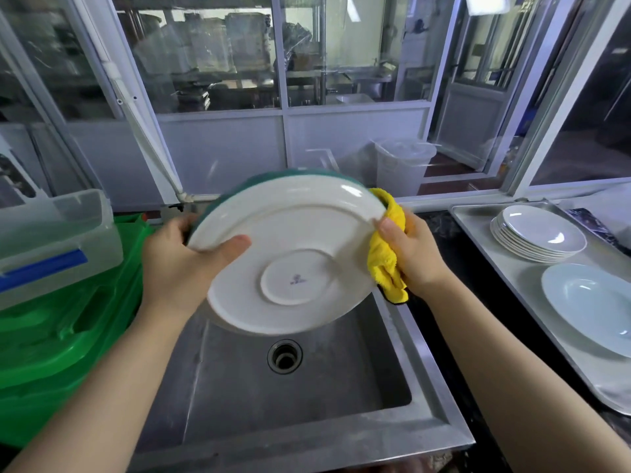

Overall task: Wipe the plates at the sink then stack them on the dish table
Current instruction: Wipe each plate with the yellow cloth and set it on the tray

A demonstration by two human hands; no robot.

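The left hand holds the round white plate with a green rim tilted over the steel sink. The right hand squeezes a fluffy yellow cloth against the plate's edge. The plate could slip from the left thumb and fall.

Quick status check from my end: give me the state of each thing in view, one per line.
plate: held tilted over the sink, underside towards the camera
left hand: grips the plate's left rim
right hand: grips the yellow cloth
yellow cloth: bunched against the plate's right rim
sink: drain open, no plates inside
plate stack: upright on the tray
single plate: flat on the tray
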